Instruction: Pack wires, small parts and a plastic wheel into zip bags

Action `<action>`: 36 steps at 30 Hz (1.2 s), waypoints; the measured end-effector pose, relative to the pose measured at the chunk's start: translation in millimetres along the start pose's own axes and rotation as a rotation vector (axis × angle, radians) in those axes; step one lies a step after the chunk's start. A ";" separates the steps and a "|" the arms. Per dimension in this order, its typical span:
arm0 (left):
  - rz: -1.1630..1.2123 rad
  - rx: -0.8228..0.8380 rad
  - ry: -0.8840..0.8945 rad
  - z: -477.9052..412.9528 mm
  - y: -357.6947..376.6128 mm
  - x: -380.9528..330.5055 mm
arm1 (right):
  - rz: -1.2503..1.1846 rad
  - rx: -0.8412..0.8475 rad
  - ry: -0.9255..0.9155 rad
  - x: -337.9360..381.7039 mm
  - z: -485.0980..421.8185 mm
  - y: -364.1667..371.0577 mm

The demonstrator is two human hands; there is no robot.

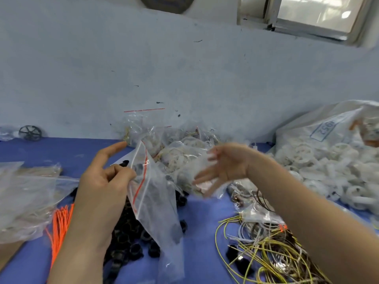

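Left hand (102,181) pinches the mouth edge of a clear plastic zip bag with a red seal line (152,193), thumb and a finger on the rim, forefinger lifted free. Bag hangs slanted above a heap of small black plastic ring parts (131,245) on the blue table cover (205,218); dark shapes show through its film, though I cannot tell whether they are inside or behind.

Right hand (223,171) — fingers spread, motion-blurred, holding nothing that I can make out — sits just beside the bag, in front of a pile of filled clear bags (180,148).

Supplies: tangle of yellow-green and grey wires (270,249) near right; bundle of orange wires (59,222) near left; loose white plastic wheels (328,171) spilling from a large sack far right; one black spoked wheel (30,133) far left against the wall.

Risks, as judged: bag is held by one rim only — mouth may sag shut or tip, and parts would miss or spill. Wires could snag in the seal.
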State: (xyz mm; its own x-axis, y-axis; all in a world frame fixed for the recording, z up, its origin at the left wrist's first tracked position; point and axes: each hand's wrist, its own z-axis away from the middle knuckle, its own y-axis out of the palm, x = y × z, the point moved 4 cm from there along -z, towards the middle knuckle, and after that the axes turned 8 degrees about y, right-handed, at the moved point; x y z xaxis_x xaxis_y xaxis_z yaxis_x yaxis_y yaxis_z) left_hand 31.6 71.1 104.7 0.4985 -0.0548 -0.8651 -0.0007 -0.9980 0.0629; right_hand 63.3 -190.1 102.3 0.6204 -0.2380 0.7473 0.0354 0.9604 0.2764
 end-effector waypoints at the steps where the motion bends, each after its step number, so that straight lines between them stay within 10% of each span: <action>1: 0.006 -0.001 -0.009 0.6 -0.7 0.8 | 0.021 0.006 -0.044 16.3 4.7 12.8; 7: -0.007 0.006 -0.038 1.4 0.8 2.2 | 0.349 -0.002 -0.364 72.2 6.8 36.1; 14: 0.032 0.020 -0.010 0.4 2.9 5.0 | 1.166 -0.712 -0.005 -24.9 -56.2 -73.5; 21: -0.028 0.026 0.013 -3.5 -9.1 14.9 | 0.973 -0.872 -0.073 -56.7 -78.8 -78.9; 27: -0.153 0.118 0.057 -0.3 -3.2 12.8 | 0.268 -1.205 -0.573 -37.7 -32.2 -72.6; 36: -0.126 0.437 -0.103 23.1 71.4 12.6 | -0.211 -0.607 -0.953 -4.0 95.8 -14.6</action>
State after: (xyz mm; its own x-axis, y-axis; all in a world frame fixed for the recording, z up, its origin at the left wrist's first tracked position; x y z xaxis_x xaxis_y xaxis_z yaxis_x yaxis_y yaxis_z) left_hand 17.8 -1.6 86.9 0.4297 0.0869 -0.8988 -0.3218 -0.9153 -0.2423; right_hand -14.8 -217.1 153.2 -0.2785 -0.1671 0.9458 0.6008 0.7380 0.3073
